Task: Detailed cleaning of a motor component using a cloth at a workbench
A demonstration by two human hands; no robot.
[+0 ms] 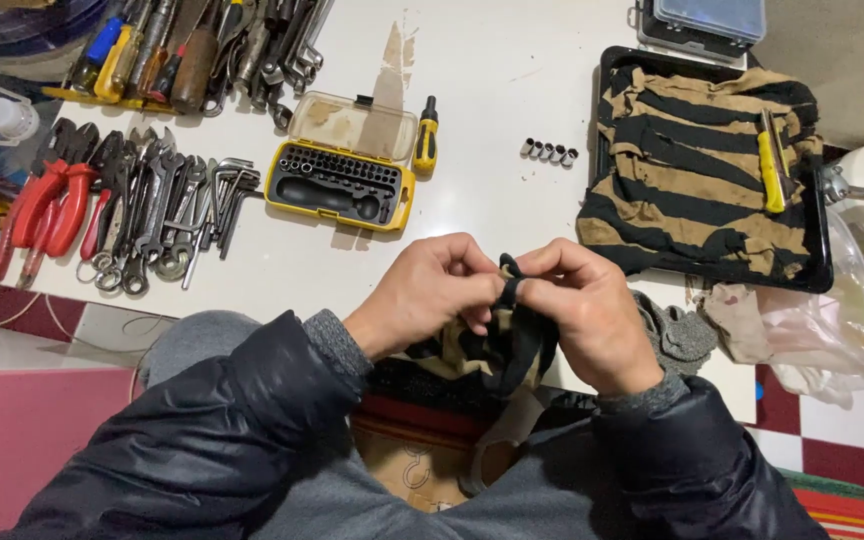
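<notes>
Both hands are meeting just over the near edge of the white tabletop (512, 110), and they are working the same piece of black-and-tan striped cloth (512, 350). The left hand (432, 290) is pinching a fold of it, fingers closed tight on the fabric; the right hand (587, 310) is clamping the same bunched fold from the other side, thumb pressing in. The rest of the cloth is hanging down toward the person's lap.

Behind the hands, an open yellow bit case (340, 185) is sitting mid-table, with a small yellow-handled screwdriver (426, 135) just beside it. Red-handled pliers (47, 205) and a spread of wrenches (167, 215) are lining the left edge. Toward the far right corner, a black tray (820, 262) is carrying another striped cloth, and a row of small metal sockets (549, 152) is lying near it.
</notes>
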